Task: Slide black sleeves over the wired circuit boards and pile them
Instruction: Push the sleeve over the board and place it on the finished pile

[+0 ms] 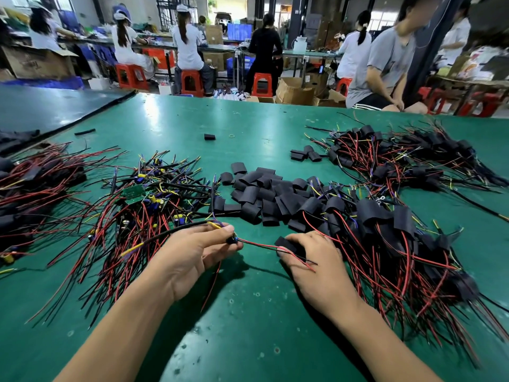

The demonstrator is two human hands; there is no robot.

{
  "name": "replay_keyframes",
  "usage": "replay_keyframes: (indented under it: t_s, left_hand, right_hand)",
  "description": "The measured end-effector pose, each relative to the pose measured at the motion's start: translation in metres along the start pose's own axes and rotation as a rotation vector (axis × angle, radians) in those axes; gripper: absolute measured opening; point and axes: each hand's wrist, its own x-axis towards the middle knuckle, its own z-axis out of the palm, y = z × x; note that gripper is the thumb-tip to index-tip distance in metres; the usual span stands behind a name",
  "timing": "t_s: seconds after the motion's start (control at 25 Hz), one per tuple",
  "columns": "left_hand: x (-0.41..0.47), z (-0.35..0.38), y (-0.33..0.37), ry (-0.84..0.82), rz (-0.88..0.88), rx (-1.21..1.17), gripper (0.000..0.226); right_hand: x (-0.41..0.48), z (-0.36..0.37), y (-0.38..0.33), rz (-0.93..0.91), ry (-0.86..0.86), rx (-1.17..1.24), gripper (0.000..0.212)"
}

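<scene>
Green bench (248,119): sleeved pile (385,230) right of sleeves (264,194), bare boards (143,199) remain left; left hand (192,252) pinches board (232,239), right hand (314,260) apparently grips sleeve (285,244).

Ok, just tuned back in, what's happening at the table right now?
A person is mid-sleeving. The left hand pinches a wired circuit board, its red and black wires running to the black sleeve gripped by the right hand. The board is not yet covered. Unsleeved boards lie left, loose sleeves in the middle, finished ones right.
</scene>
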Motion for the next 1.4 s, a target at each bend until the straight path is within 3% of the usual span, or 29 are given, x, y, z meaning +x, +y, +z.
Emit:
replay_keyframes:
  t_s: [0.16,0.4,0.6,1.08,1.28,1.4]
  left_hand:
    - [0.003,-0.002,0.0,0.085,0.115,-0.047,0.029]
    - [0.009,-0.008,-0.002,0.207,0.242,-0.024,0.026]
    - [0.011,-0.014,0.002,0.275,0.297,-0.083,0.013]
    - [0.011,-0.012,0.003,0.271,0.288,-0.097,0.013]
    - [0.009,-0.009,0.0,0.231,0.279,-0.055,0.018]
    - [0.008,-0.011,0.005,0.246,0.276,-0.084,0.016]
  right_hand:
    - [0.005,0.0,-0.002,0.105,0.132,0.317,0.024]
    - [0.01,-0.007,0.0,0.156,0.168,0.489,0.026]
    - [0.009,-0.007,0.0,0.102,0.223,0.499,0.017]
    - [0.006,-0.004,-0.003,0.02,0.182,0.492,0.018]
    - [0.007,-0.006,-0.007,0.089,0.058,0.836,0.014]
    - [0.008,-0.009,-0.012,0.197,0.045,1.027,0.022]
